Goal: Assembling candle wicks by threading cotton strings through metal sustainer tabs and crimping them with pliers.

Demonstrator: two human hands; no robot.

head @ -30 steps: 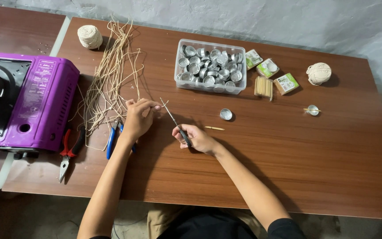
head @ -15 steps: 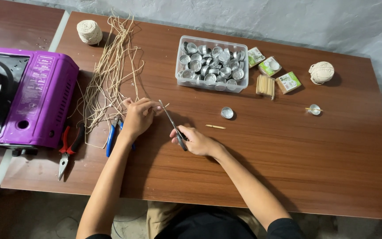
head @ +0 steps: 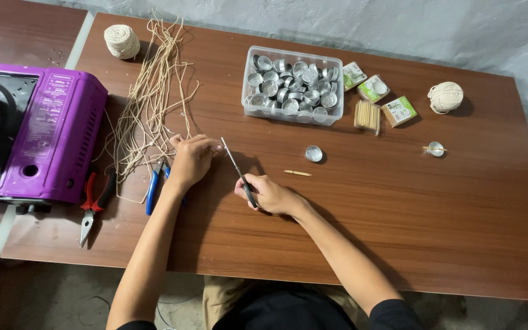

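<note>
My right hand [head: 270, 195] grips the handles of small scissors [head: 238, 169], whose blades point up and left toward my left hand. My left hand [head: 192, 157] rests on the brown table [head: 398, 232], fingers pinched on the end of a pale string from the loose bundle of strings [head: 148, 104] that fans out to its upper left. The blade tips lie right beside the left fingertips. Whether the blades touch the string is too small to tell.
A purple portable gas stove [head: 32, 134] sits at the left. Red pliers [head: 93, 201] and blue-handled pliers [head: 153, 189] lie beside it. A clear tub of metal cups [head: 293, 85], small boxes [head: 374, 88], wooden sticks [head: 367, 115], two twine balls [head: 122, 41] [head: 445, 96], loose cups [head: 314, 153] lie farther back.
Both hands have stayed nearly in place; the scissors remain angled toward the left fingertips. The view has shifted slightly.
</note>
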